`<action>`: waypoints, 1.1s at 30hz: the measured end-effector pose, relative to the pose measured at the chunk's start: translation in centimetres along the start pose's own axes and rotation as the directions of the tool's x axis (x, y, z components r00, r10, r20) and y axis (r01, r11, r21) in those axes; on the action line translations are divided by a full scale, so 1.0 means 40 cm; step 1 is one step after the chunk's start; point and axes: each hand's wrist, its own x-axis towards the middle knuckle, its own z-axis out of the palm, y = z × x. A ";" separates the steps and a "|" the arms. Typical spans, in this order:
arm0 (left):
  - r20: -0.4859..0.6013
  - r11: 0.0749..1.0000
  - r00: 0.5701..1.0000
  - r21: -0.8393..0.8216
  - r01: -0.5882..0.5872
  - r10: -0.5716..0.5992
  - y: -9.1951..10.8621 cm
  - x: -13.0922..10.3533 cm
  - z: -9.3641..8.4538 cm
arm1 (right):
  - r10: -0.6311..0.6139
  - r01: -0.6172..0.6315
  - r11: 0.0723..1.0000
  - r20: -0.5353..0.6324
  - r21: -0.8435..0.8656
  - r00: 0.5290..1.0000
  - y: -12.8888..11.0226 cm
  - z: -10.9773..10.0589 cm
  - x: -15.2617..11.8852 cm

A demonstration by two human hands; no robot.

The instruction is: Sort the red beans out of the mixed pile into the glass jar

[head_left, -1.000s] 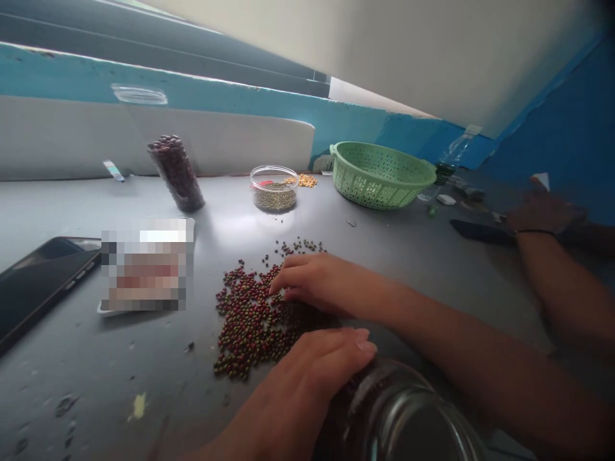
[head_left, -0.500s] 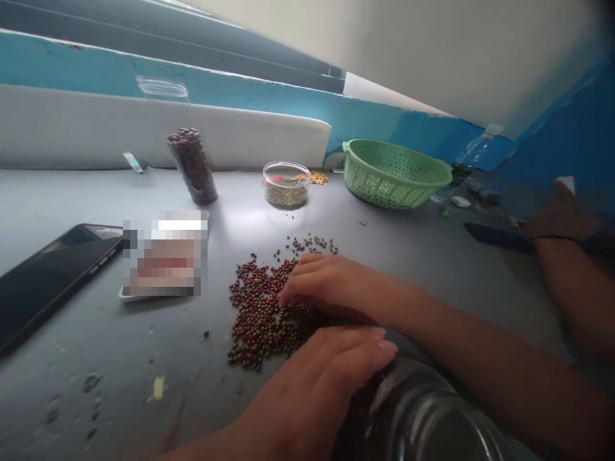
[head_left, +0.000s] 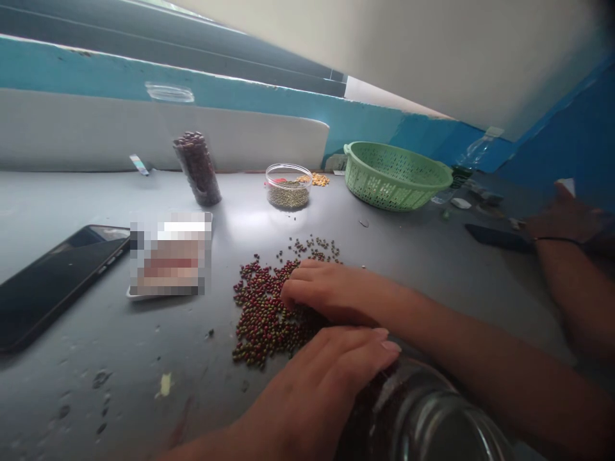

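Red and green beans (head_left: 266, 314) lie in a loose pile on the grey table, with a few scattered behind it. My right hand (head_left: 327, 288) reaches in from the right over the pile, its fingers curled down and together at the beans. Whatever its fingertips pinch is hidden. Nearer to me, my left hand (head_left: 331, 378) wraps round a large clear jar (head_left: 446, 419) with dark contents, which is tilted at the bottom edge. The thumb and fingers press on the jar's side.
A phone (head_left: 52, 275) and a blurred-out packet (head_left: 168, 256) lie left. Behind stand a tall jar of dark beans (head_left: 199, 173), a round tub of green beans (head_left: 289, 192) and a green basket (head_left: 394, 182). Another person's hand (head_left: 567, 214) is at the right.
The view has shifted slightly, so the things on the left appear a little further right. My right hand's fingers have moved slightly at the pile; my left hand stays on the jar.
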 end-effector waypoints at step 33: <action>0.109 0.946 0.953 -0.130 0.297 -0.284 -0.119 -0.061 0.016 | 0.826 0.242 -0.310 0.135 0.919 0.548 0.007 -0.016 -0.031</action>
